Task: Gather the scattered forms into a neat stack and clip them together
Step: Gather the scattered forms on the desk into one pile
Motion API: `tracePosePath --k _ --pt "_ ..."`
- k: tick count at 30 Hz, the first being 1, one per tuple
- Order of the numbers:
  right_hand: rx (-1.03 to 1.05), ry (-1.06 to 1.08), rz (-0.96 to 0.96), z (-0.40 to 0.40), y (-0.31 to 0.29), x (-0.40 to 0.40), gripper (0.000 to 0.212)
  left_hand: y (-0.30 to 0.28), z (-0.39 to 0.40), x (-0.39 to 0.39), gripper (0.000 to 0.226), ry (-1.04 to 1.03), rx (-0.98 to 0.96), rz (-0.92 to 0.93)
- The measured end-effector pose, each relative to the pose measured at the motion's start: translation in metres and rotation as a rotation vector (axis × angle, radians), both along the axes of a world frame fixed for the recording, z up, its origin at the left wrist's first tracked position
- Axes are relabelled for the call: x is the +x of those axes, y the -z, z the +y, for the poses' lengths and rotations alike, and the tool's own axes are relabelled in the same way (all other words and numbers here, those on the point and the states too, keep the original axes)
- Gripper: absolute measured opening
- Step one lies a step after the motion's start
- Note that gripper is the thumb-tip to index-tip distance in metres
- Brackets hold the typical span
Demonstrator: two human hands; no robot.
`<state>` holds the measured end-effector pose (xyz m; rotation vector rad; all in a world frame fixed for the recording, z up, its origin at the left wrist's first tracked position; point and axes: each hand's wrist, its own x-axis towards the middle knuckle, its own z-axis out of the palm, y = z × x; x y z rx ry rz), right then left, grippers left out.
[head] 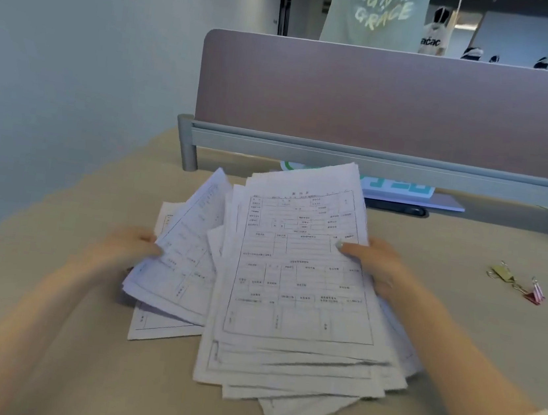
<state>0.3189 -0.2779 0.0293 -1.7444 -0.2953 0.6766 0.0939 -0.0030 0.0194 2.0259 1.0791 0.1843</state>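
Nearest the camera, at the bottom centre of the frame, the lower corners of the forms fan out unevenly on the desk, one sheet poking down and to the right of the rest. These loose edges are the likeliest trouble: if the pile is squared too fast, the skewed sheets may crease or slide out.

At centre left, the left hand is closed on the edge of a smaller tilted bundle, thumb over the paper. At centre right, the right hand pinches the right edge of the larger pile, thumb on the top sheet and fingers underneath. The two bundles overlap but are not aligned — merging them at this angle could trap a sheet crooked inside.

Farther right, well apart from the paper, lie two binder clips — a gold one and a pink one. Either hand letting go to reach them risks the stack splaying.

Beyond, a partition closes the desk's far edge.
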Motion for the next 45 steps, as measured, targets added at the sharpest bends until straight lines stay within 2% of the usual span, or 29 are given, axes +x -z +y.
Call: tracePosePath --k 2,5,6,8,9,13,16,19,21,22,25,28,31,36,40,45 --pt "0.05 0.014 0.033 0.024 0.002 -0.005 0.036 0.007 0.001 -0.013 0.017 -0.026 -0.052 -0.03" --pt "0.02 -0.051 -0.029 0.058 0.008 -0.016 0.043 0.01 0.007 -0.012 0.075 -0.138 -0.383 -0.3" --pt "-0.005 -0.083 -0.059 0.067 0.009 -0.02 0.044 0.01 0.008 -0.009 0.079 -0.164 -0.468 -0.359" --pt "-0.024 -0.123 -0.101 0.082 0.01 -0.028 0.043 0.006 0.005 0.0 0.031 -0.178 -0.531 -0.44" --pt "-0.017 -0.139 -0.107 0.087 0.009 -0.03 0.043 0.007 0.006 0.003 0.022 -0.169 -0.547 -0.449" --pt "-0.027 -0.194 -0.068 0.095 0.013 -0.034 0.047 0.002 0.003 0.015 0.023 -0.13 -0.618 -0.384" --pt "-0.052 -0.186 0.0 0.088 0.017 -0.031 0.044 0.003 -0.004 0.019 0.03 -0.048 -0.583 -0.258" --pt "-0.01 -0.186 0.08 0.07 0.018 -0.025 0.038 0.003 -0.012 0.025 0.026 0.042 -0.54 -0.33" --pt "0.09 -0.17 0.156 0.057 0.016 -0.019 0.035 -0.002 -0.015 0.026 0.016 0.085 -0.545 -0.405" --pt "0.143 -0.149 0.168 0.052 0.013 -0.014 0.035 -0.009 -0.018 0.026 0.018 0.121 -0.537 -0.439" --pt "0.269 -0.095 0.08 0.043 -0.016 -0.006 0.031 -0.034 -0.023 0.03 0.058 0.264 -0.457 -0.489" --pt "0.385 -0.032 -0.092 0.035 -0.061 -0.004 0.033 -0.072 -0.034 0.037 0.048 0.349 -0.351 -0.55" --pt "0.514 -0.075 -0.216 0.023 -0.1 -0.008 0.028 -0.107 -0.048 0.04 0.065 0.447 -0.272 -0.653" --pt "0.527 -0.159 -0.327 0.009 -0.115 -0.015 0.033 -0.125 -0.058 0.041 0.074 0.502 -0.367 -0.91" --pt "0.495 -0.186 -0.349 0.009 -0.097 -0.02 0.019 -0.111 -0.066 0.045 0.069 0.433 -0.3 -0.942" --pt "0.641 -0.136 -0.362 0.009 -0.11 -0.026 0.008 -0.129 -0.08 0.053 0.014 0.235 -0.128 -1.056"
